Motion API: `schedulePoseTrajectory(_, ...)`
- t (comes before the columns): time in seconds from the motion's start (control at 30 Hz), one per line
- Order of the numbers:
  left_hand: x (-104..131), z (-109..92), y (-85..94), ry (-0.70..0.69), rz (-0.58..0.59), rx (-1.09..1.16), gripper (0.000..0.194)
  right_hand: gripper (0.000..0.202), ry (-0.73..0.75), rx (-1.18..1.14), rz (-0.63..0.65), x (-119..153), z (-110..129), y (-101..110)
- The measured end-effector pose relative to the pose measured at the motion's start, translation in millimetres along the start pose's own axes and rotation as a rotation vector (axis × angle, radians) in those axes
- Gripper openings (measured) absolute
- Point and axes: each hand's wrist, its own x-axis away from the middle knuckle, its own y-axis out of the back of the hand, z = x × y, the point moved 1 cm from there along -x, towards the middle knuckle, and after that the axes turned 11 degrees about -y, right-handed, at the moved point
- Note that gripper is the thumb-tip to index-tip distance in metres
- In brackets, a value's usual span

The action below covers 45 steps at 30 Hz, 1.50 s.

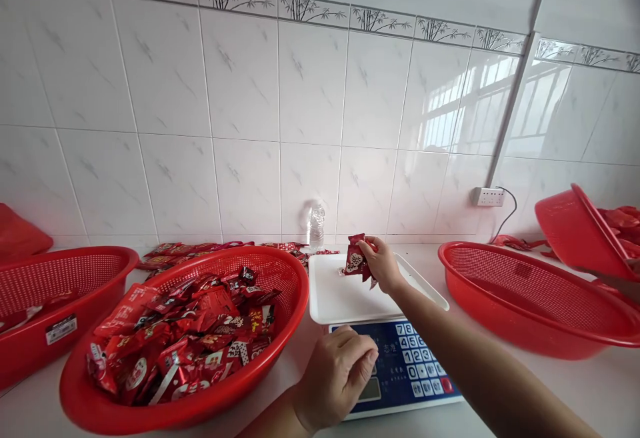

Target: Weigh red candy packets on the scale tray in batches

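Observation:
My right hand (pixel 385 266) pinches a few small red snack packets (pixel 355 259) above the white tray (pixel 327 291) of a digital scale. Pale print shows on the front packet. Curled into a fist, my left hand (pixel 337 375) is in front of the scale's blue keypad panel (pixel 393 351) and covers part of it and its display. Nothing sticks out between its fingers. Left of the scale stands a red oval basket (pixel 300 291), holding many red and dark snack packets (pixel 200 338).
At the right is another red basket (pixel 500 321); behind it, a tilted red basket (pixel 575 231) is partly hidden. A red basket (pixel 100 298) stands far left. More packets (pixel 190 249) and a clear plastic bottle (pixel 317 225) are along the tiled wall, which has a socket strip (pixel 488 197).

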Motion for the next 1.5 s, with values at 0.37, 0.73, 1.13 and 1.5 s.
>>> schedulePoseTrajectory(0.37,-77.4,-10.3,25.4,0.588,-0.5,0.545,0.042,0.04,0.086,-0.47,0.115,49.2,37.6,16.3)
schedulePoseTrajectory(0.73,-127.1,6.4,16.0,0.562,-0.548,0.887,0.021,0.033,-0.026,-0.739,0.103,35.1,37.6,35.5)
schedulePoseTrajectory(1.13,-110.2,20.8,19.8,0.601,-0.772,1.01,0.017,0.031,-0.055,-0.624,0.14,26.5,31.9,40.5)
schedulePoseTrajectory(1.5,-112.5,16.6,17.5,0.587,-0.722,0.966,0.05,0.037,-0.006,-0.427,0.334,35.1,34.1,45.0)
